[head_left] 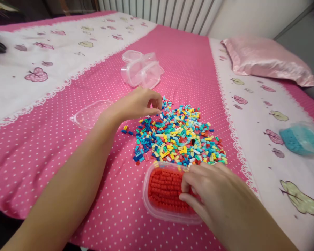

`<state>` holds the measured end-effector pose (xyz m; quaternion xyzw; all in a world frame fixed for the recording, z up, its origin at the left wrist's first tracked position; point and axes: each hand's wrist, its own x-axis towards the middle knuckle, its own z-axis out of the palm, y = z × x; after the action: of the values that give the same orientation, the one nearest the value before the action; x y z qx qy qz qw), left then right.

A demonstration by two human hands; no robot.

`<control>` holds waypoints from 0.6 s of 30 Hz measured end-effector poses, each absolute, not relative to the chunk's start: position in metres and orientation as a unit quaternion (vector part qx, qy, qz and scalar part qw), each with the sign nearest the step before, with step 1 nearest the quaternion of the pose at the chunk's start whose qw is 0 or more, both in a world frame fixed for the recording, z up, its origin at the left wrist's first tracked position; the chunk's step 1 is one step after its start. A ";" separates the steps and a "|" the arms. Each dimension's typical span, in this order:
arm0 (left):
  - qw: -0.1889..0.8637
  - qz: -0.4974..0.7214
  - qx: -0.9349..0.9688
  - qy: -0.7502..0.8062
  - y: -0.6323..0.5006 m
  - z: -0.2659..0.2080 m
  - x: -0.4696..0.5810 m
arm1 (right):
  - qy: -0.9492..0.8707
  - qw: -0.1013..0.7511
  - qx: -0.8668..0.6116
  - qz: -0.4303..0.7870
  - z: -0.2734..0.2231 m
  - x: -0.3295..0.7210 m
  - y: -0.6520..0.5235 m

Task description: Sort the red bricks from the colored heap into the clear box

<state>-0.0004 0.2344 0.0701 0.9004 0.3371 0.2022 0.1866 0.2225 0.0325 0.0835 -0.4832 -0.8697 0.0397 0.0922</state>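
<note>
Two hands: the right hand (214,188) curls over one tub (146,195) of red bricks (162,191) in rows; the left hand (143,103) curves over the uncountable mixed pile (178,136); I cannot tell whether either grips anything; one clear lid (90,116) lies left; clustered clear containers (141,73) beyond; one blue-green-filled container (298,139) right, on the bed (115,209).

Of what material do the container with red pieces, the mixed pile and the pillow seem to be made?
Container: probably smooth clear plastic; pink shows through its rim.
Mixed pile: likely plastic, from small moulded-looking shapes; finish unclear.
Pillow: satin-like fabric, glossy along its folds.
</note>
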 end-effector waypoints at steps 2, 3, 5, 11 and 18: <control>0.187 0.200 0.900 0.339 0.235 0.070 0.000 | -0.872 0.084 -0.481 0.042 0.083 0.224 0.032; 0.186 0.198 0.900 0.339 0.235 0.070 -0.001 | -0.873 0.081 -0.480 0.043 0.082 0.224 0.032; 0.185 0.197 0.902 0.338 0.235 0.070 -0.001 | -0.874 0.075 -0.478 0.048 0.082 0.225 0.031; 0.183 0.201 0.906 0.324 0.235 0.070 -0.001 | -0.880 0.068 -0.467 0.053 0.086 0.227 0.027; 0.178 0.207 0.908 0.318 0.236 0.069 -0.001 | -0.884 0.057 -0.464 0.011 0.086 0.225 0.027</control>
<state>-0.0014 0.2364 0.0688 0.9079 0.3181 0.2072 0.1776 0.2245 0.0265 0.0862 -0.4642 -0.8838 0.0114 0.0567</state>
